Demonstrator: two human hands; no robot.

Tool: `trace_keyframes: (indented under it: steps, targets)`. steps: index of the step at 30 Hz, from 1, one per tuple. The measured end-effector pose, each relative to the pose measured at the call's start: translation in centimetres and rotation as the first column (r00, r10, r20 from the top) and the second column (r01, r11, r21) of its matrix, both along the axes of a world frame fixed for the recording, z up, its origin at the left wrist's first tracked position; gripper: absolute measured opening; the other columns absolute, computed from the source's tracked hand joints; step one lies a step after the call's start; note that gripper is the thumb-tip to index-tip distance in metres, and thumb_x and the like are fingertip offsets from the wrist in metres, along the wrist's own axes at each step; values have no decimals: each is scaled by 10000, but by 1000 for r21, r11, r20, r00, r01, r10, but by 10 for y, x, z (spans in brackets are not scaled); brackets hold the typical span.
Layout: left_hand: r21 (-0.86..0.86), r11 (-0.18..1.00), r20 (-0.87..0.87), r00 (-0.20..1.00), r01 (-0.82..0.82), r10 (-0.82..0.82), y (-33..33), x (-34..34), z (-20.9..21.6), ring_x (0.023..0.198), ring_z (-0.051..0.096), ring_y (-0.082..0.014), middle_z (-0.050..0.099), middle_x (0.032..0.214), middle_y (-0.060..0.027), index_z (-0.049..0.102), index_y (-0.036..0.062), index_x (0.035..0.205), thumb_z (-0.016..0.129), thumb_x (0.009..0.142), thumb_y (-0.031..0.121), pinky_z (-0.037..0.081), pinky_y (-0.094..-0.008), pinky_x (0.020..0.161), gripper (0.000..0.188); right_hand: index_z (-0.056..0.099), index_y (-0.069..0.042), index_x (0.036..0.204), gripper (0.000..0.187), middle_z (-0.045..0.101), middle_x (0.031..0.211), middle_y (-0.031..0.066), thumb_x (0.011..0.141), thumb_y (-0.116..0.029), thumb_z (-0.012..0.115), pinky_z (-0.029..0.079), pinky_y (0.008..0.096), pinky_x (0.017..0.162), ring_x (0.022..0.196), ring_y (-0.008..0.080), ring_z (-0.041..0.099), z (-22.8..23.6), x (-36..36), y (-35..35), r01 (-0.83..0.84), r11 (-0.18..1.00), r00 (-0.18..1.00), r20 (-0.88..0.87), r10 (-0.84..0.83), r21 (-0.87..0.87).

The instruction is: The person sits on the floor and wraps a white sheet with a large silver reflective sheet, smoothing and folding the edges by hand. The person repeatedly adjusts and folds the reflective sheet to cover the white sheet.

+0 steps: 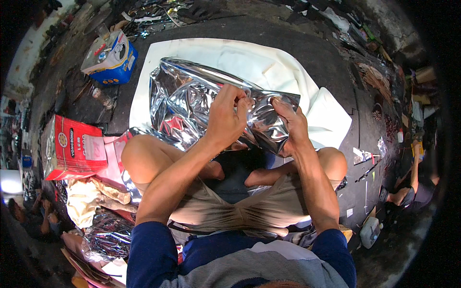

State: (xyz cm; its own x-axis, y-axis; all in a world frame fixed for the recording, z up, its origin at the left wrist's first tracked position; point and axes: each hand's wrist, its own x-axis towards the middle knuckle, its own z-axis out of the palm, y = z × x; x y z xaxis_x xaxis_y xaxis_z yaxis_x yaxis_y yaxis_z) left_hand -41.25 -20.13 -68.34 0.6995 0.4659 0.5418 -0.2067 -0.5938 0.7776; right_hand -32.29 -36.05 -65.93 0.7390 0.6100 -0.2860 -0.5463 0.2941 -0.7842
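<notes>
A shiny silver foil sheet, crumpled and mirror-like, lies partly over a white sheet on the ground before my crossed legs. My left hand is closed in a pinch at the foil's middle, near its rolled upper edge. To the right, my right hand grips the foil's right end, thumb on top and fingers beneath. Between both hands the foil is bent and lifted above my lap. Its underside and my right fingertips are partly hidden.
A blue and white tin stands at the far left. Nearer is a red tin, beside cream cloth and crumpled foil scraps. A grey jug sits at lower right. Other people sit at both side edges.
</notes>
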Motion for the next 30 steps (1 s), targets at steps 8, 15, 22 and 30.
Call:
trace_keyframes:
  steps: [8,15,22,30]
  targets:
    - [-631,627,2,808,-456,590,184,-38,-12,501,432,-110,459,605,-8,501,71,670,554,955,188,313,-284,443,313,636,12,1095,186,697,1006,137,948,-102,623,599,373,763,849,234,706,12,15,-10,47,993,986,-165,-29,111]
    - [-555,695,240,712,-457,660,127,-32,32,619,548,-103,529,704,-24,572,37,809,638,919,80,407,-232,519,135,645,-8,1053,223,713,967,140,991,-217,596,591,401,776,839,240,709,1,24,-12,42,996,974,-224,-24,76]
    - [-535,839,-120,975,97,-189,-3,-5,-29,950,652,-141,694,1060,-92,642,22,1240,692,853,14,542,-307,815,390,584,10,1257,381,681,1164,145,1002,-271,550,560,369,909,1021,236,685,25,28,-18,-53,998,998,14,53,19]
    - [-545,827,-109,967,137,-232,-32,3,-34,992,638,-143,690,1092,-68,632,50,1242,650,922,48,509,-283,847,321,692,31,1039,222,726,878,86,879,-122,686,535,297,758,773,164,688,14,49,-26,-32,846,921,314,233,-533]
